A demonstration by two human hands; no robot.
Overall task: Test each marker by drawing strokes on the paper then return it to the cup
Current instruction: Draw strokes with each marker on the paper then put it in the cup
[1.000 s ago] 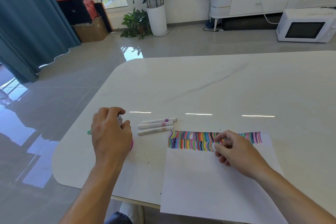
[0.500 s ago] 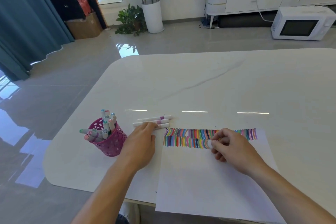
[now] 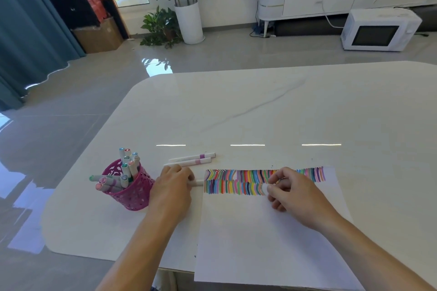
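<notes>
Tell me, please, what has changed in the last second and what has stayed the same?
The left hand moved right from above the pink cup, gripped the nearest loose marker and drew it toward the person. The other two markers lie where they were. The right hand still pinches a white marker at the strokes on the paper.

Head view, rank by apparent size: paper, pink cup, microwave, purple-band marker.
1. paper, by far the largest.
2. microwave and pink cup: these look about alike. The microwave sits far back on the floor, so I am not ranking the two.
3. purple-band marker, the smallest.
</notes>
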